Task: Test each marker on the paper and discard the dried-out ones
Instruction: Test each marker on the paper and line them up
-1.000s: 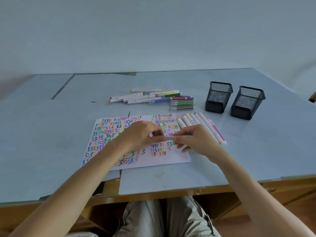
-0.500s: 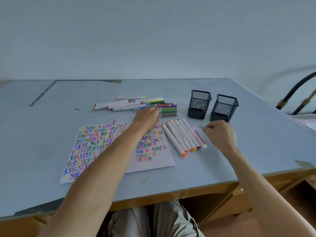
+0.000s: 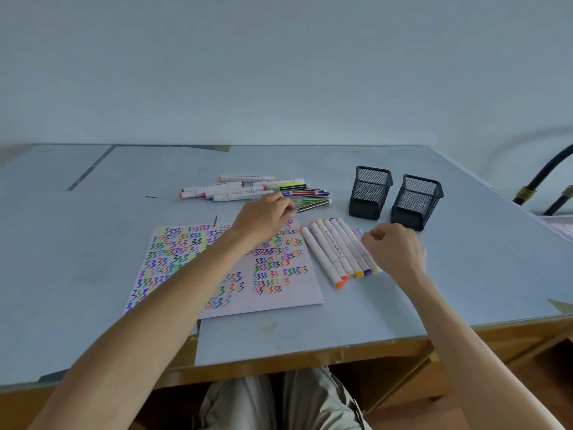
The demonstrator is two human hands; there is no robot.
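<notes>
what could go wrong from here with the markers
The left hand reaches into the loose pile of thin coloured markers; round barrels may roll and mix with the row of thick white markers that the right hand touches. Both black mesh pen cups look alike, so sorting could slip.

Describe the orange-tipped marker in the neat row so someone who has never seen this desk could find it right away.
Start at the scribbled paper on the blue-grey table. Just right of it, in front of the two black mesh cups, lies a row of white markers. The orange-tipped marker is the one nearest the paper, its orange end reaching closest to the person.
</notes>
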